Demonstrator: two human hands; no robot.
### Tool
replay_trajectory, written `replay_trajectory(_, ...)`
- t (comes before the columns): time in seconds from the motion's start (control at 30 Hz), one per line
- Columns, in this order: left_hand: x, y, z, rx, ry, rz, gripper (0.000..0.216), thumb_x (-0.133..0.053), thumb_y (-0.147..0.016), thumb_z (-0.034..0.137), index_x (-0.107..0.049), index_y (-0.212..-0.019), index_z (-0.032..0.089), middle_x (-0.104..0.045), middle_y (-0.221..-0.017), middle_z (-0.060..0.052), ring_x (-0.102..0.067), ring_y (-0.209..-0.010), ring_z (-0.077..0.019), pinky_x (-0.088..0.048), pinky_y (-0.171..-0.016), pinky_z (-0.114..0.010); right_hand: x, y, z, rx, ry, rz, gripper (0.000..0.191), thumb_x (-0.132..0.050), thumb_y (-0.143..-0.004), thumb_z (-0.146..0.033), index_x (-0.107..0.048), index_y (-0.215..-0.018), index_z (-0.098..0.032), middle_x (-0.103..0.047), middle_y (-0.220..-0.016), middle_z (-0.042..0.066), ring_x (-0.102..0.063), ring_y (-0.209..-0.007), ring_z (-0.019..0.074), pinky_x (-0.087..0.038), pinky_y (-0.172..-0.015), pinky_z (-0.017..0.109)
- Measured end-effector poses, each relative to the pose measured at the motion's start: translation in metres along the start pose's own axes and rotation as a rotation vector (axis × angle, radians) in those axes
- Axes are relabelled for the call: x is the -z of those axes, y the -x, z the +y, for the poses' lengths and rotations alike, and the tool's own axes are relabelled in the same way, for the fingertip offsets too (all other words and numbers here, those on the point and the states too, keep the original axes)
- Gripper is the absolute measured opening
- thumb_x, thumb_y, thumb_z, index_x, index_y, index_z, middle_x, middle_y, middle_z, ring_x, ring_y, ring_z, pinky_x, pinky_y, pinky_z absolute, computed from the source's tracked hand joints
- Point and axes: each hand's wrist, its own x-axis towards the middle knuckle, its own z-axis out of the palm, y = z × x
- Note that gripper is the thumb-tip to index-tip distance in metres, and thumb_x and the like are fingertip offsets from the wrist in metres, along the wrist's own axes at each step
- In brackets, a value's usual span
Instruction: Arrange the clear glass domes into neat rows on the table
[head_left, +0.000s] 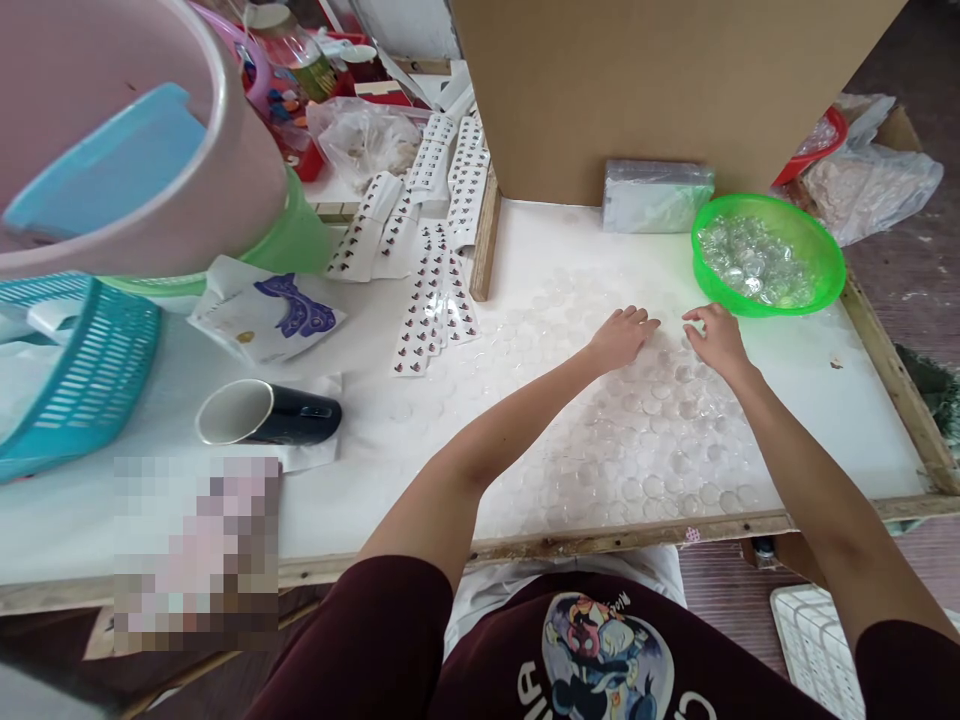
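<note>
While both palms face down at the frame's centre, the left hand and right hand rest with fingers released on clear glass discs covering the white table, near the green bowl.

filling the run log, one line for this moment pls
left hand flat on clear round cabochons | right hand fingertips on same, beside green bowl | white board | both open

I saw clear round glass cabochons laid flat in close rows across the white surface, with more heaped loose in a green bowl just beyond them.
</note>
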Motion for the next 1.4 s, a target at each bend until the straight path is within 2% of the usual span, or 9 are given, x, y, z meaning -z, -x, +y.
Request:
replay_trajectory(0.07,0.000,0.000,0.003,-0.037,0.034,-0.016,0.034,-0.044,-0.098,0.012,-0.065,-0.123,0.016,-0.067,-0.123,-0.014,-0.059,-0.113,-0.0283,-0.042,-0.091,-0.039,-0.005,-0.013,0.004,0.040,0.054,0.084,0.027,-0.056,-0.087,-0.026,-0.071,-0.108,-0.020,-0.065,-0.119,0.016,-0.061,-0.110,0.0325,-0.046,-0.101,0.051)
replay_trajectory(0.17,0.000,0.000,0.005,-0.031,0.060,-0.036,0.027,-0.045,-0.099,0.017,-0.069,-0.110,0.015,-0.069,-0.117,-0.014,-0.060,-0.110,-0.0293,-0.042,-0.091,-0.040,-0.015,-0.028,0.007,0.084,0.071,0.028,0.031,-0.060,-0.083,-0.024,-0.070,-0.113,-0.020,-0.064,-0.126,0.016,-0.056,-0.118,0.0349,-0.045,-0.104,0.053)
replay_trajectory(0.47,-0.002,-0.007,0.009,0.004,0.095,-0.043,0.030,-0.048,-0.096,0.013,-0.064,-0.121,0.013,-0.071,-0.117,-0.014,-0.060,-0.112,-0.0285,-0.043,-0.092,-0.038,-0.019,-0.030,0.007,-0.072,-0.174,-0.019,0.024,-0.054,-0.083,-0.020,-0.072,-0.099,-0.020,-0.073,-0.091,0.007,-0.065,-0.081,0.0222,-0.054,-0.085,0.040)
replay_trajectory(0.67,-0.004,-0.014,0.010,0.056,0.120,-0.027,0.030,-0.051,-0.092,0.012,-0.065,-0.119,0.014,-0.071,-0.117,-0.013,-0.060,-0.112,-0.0287,-0.044,-0.093,-0.039,-0.008,-0.025,0.017,-0.063,-0.149,0.074,0.023,-0.053,-0.082,-0.024,-0.073,-0.095,-0.020,-0.074,-0.102,0.010,-0.067,-0.088,0.0245,-0.053,-0.090,0.045)
replay_trajectory(0.8,-0.006,-0.014,0.001,0.146,0.123,0.020,0.038,-0.045,-0.092,0.008,-0.060,-0.127,0.013,-0.068,-0.121,-0.015,-0.058,-0.113,-0.0291,-0.043,-0.094,-0.040,-0.002,-0.012,0.027,-0.023,-0.078,0.037,0.025,-0.051,-0.083,-0.022,-0.074,-0.093,-0.021,-0.073,-0.104,0.010,-0.066,-0.096,0.0262,-0.051,-0.096,0.046)
replay_trajectory(1.03,-0.010,-0.012,-0.013,0.188,0.106,0.060,0.051,-0.043,-0.083,-0.002,-0.063,-0.126,0.015,-0.066,-0.126,-0.017,-0.055,-0.119,-0.0318,-0.043,-0.097,-0.046,0.007,0.016,0.036,-0.040,-0.067,0.007,0.025,-0.054,-0.085,-0.028,-0.074,-0.098,-0.022,-0.073,-0.103,0.009,-0.065,-0.084,0.0232,-0.054,-0.086,0.043)
replay_trajectory(1.13,-0.012,-0.015,-0.008,0.142,0.108,0.072,0.055,-0.044,-0.082,-0.002,-0.060,-0.133,0.015,-0.062,-0.138,-0.018,-0.054,-0.126,-0.0322,-0.044,-0.101,-0.047,0.015,0.026,0.046,-0.013,-0.017,0.037,0.029,-0.050,-0.086,-0.023,-0.075,-0.100,-0.023,-0.073,-0.107,0.010,-0.065,-0.095,0.0266,-0.052,-0.093,0.046)
replay_trajectory(1.27,-0.018,-0.037,0.012,-0.026,0.136,0.005,0.060,-0.043,-0.086,-0.004,-0.055,-0.141,0.016,-0.053,-0.153,-0.012,-0.048,-0.140,-0.0230,-0.041,-0.110,-0.037,0.022,0.037,0.056,0.020,0.052,0.026,0.036,-0.046,-0.084,-0.015,-0.075,-0.104,-0.023,-0.072,-0.116,0.011,-0.060,-0.114,0.0310,-0.047,-0.103,0.052)
replay_trajectory(1.4,-0.024,-0.066,0.030,-0.123,0.180,-0.074,0.047,-0.047,-0.090,-0.002,-0.063,-0.130,0.016,-0.060,-0.147,-0.012,-0.053,-0.137,-0.0189,-0.041,-0.110,-0.031,0.027,0.047,0.058,0.010,0.104,-0.007,0.033,-0.049,-0.086,-0.020,-0.073,-0.108,-0.021,-0.070,-0.114,0.014,-0.059,-0.112,0.0330,-0.047,-0.101,0.053)
